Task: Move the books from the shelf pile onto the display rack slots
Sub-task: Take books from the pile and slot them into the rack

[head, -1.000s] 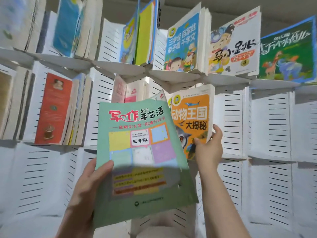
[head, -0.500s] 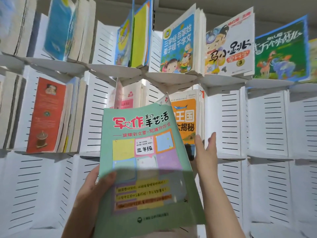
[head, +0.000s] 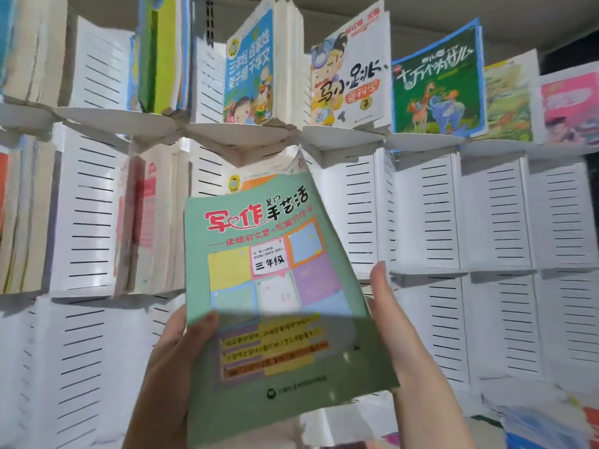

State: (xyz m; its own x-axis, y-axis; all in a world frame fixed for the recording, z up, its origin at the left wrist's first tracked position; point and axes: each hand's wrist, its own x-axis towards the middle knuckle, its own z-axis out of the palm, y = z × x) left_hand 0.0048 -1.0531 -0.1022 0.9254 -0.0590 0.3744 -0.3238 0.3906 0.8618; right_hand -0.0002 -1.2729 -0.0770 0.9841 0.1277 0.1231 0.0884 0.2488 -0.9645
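Green book (head: 275,286) centre frame, risen to cover orange book (head: 251,184) left standing in display rack (head: 421,222) | left hand (head: 175,361) pinches its lower-left edge | right hand (head: 385,306), off orange book, fingers straight together by right edge | slotting next, probably.

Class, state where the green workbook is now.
Head view, centre: green workbook gripped by the left hand, right hand at its right edge, covering the orange book.
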